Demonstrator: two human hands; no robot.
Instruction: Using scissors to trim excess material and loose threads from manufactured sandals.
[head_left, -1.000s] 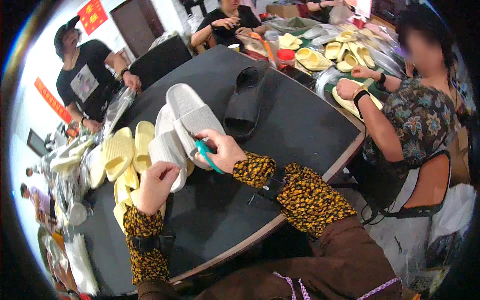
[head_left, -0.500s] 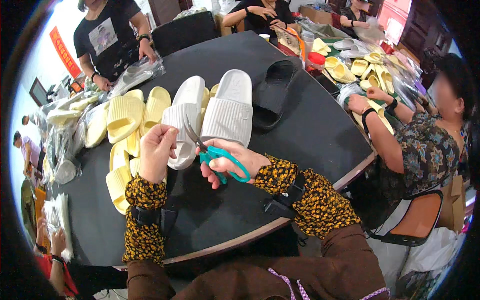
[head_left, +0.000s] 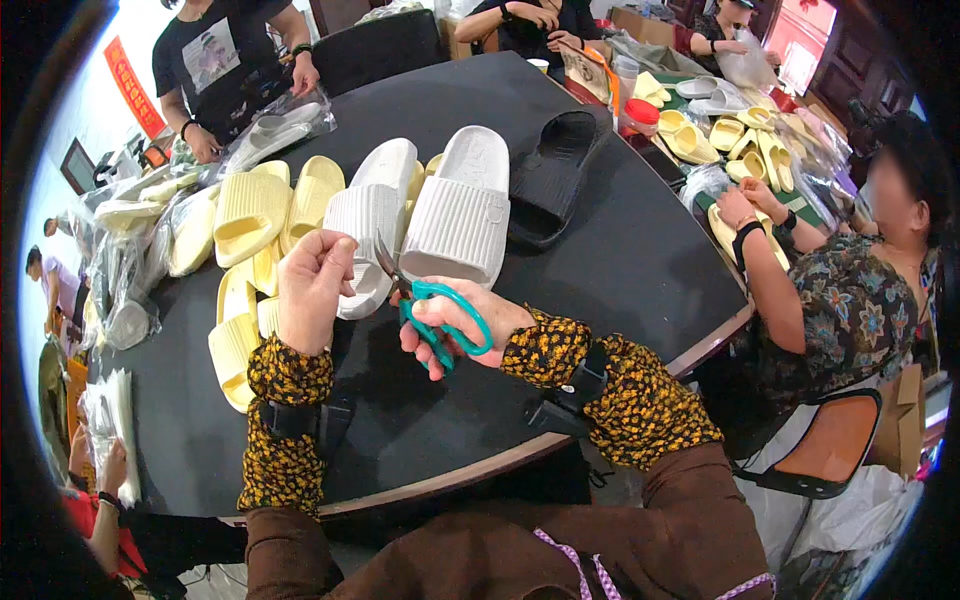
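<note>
My right hand point(head_left: 465, 322) grips a pair of scissors point(head_left: 445, 318) with teal handles, its fingers in the loops and the dark blades pointing up and left. Beside the blade tips, my left hand point(head_left: 315, 285) is closed in a pinch; whatever it pinches is too small to make out. Just beyond both hands lie a white slide slipper point(head_left: 458, 225) with a ribbed strap and a second white slipper point(head_left: 365, 212). A black slipper point(head_left: 556, 180) rests to their right. Yellow slippers point(head_left: 250, 215) lie to the left, some partly behind my left hand.
The dark table point(head_left: 640, 280) curves round in front of me. Plastic-wrapped slippers point(head_left: 130, 250) are heaped at its left edge. On the right, a person point(head_left: 850, 290) handles yellow slippers beside a red-lidded jar point(head_left: 638, 116). Other people work at the far side and lower left.
The view has shifted slightly, so the slippers sit a little higher in the picture. My hands keep nearly the same pose, the scissors still beside my left fingertips.
</note>
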